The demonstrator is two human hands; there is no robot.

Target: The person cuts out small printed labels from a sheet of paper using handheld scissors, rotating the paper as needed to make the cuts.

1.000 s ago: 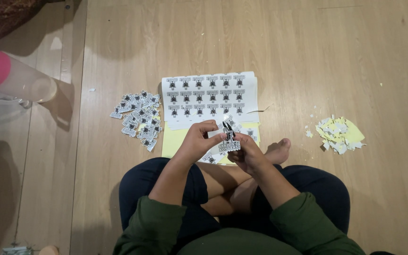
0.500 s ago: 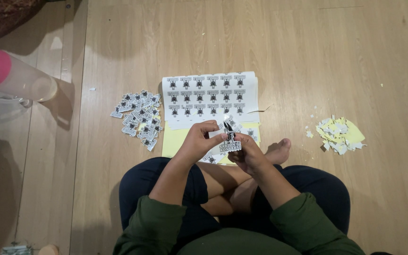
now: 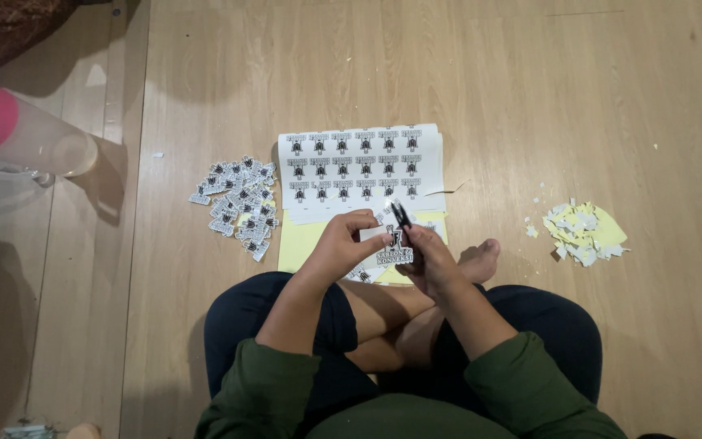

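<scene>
My left hand (image 3: 343,244) pinches a sticker strip (image 3: 393,248); my right hand (image 3: 428,258) grips scissors (image 3: 400,215). Left pile of cut stickers (image 3: 237,203) is large, but the sheet (image 3: 359,167) remains mostly uncut.

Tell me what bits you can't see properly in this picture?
- Black tool in the right hand, head view: only its tip shows; fingers hide the rest, so its kind is unclear.
- Cut-out sticker pinched by the left hand: both hands cover its edges.
- Sticker sheet: the pictures are too small to make out.
- Pink-capped bottle: cut off by the left edge.
- Scrap pile: pieces too small to tell apart.
</scene>
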